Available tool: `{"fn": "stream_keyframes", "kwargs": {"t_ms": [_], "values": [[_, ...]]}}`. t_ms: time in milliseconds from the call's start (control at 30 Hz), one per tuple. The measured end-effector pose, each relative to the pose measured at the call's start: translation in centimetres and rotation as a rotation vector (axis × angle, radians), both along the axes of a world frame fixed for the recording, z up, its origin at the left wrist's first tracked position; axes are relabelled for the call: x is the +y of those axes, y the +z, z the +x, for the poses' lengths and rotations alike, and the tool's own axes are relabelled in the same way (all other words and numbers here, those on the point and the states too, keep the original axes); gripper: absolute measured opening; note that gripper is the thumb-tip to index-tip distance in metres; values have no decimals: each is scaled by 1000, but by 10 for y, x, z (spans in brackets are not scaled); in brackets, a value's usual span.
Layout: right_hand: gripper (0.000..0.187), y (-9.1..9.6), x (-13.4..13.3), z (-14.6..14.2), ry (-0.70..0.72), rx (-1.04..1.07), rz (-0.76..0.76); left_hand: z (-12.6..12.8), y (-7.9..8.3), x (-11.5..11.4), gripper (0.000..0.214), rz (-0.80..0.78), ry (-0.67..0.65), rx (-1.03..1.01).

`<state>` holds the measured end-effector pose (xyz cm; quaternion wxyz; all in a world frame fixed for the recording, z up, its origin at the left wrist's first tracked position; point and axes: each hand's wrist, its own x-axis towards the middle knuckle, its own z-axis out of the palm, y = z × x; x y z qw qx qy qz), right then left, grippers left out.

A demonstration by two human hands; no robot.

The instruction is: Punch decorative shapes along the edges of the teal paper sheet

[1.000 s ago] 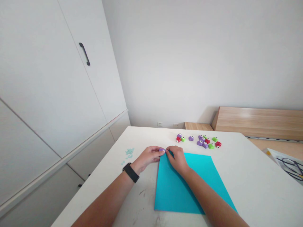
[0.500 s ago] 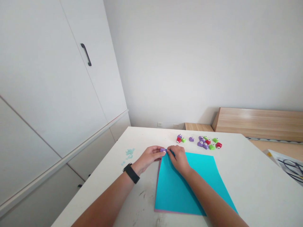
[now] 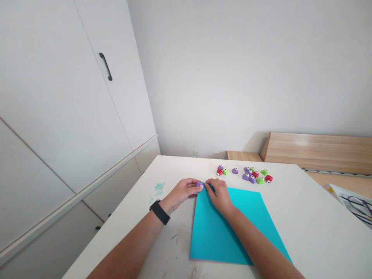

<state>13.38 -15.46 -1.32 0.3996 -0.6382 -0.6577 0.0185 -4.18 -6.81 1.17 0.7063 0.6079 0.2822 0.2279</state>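
Note:
My left hand [image 3: 185, 190], with a black watch on the wrist, is closed on a small purple piece with a white eye [image 3: 199, 185]. It holds this piece at the far left corner of a blue sheet of paper [image 3: 226, 236]. A thin pink edge shows under the sheet along its left and near sides. My right hand [image 3: 217, 192] is closed beside it, thumb and fingertips pinching the sheet's far edge near that corner. My right forearm lies across the sheet and covers part of it.
Beyond the sheet, several purple, green and red eyed pieces [image 3: 252, 175] lie on the white table [image 3: 314, 217]. A red piece [image 3: 219, 171] sits with a purple and a green one. Pale blue scraps [image 3: 159, 188] are to the left. White cabinets [image 3: 124, 170] stand at the left.
The sheet's near left corner looks flatter, with less of the pink edge showing. My left wrist has shifted very slightly left. Both hands keep their hold.

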Motion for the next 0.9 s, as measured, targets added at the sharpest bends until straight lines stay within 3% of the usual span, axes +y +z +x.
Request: {"fn": "stream_keyframes", "kwargs": {"t_ms": [333, 900], "values": [[24, 2, -1, 0, 6, 17, -7, 2, 5, -4, 42, 14, 24, -32], [20, 3, 0, -1, 36, 27, 33, 5, -4, -4, 35, 61, 21, -84]]}}
